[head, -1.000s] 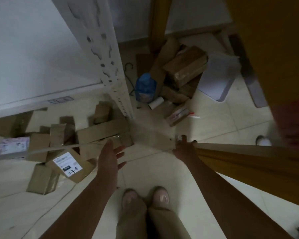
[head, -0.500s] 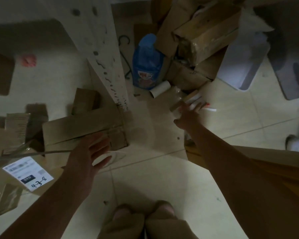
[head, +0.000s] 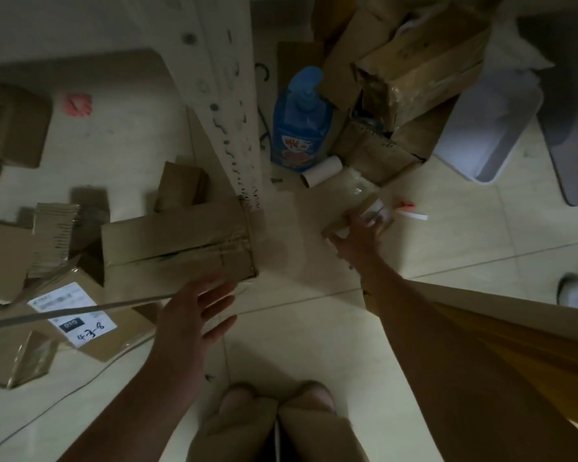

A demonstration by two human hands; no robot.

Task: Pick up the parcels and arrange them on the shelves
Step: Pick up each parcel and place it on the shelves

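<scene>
Right hand down on small parcel on floor, right of shelf post, near paper roll and blue bottle. Fingers wrapped over near end, looks like grasp forming, can't tell if fully clamped. Left hand spread wide, holding nothing, hovering over near edge of long flat box at left. Small parcel probably light, stiff cardboard, tape maybe slick, so best pinched across short sides. Long box likely wants both hands, ends or underside. More boxes piled far right.
</scene>
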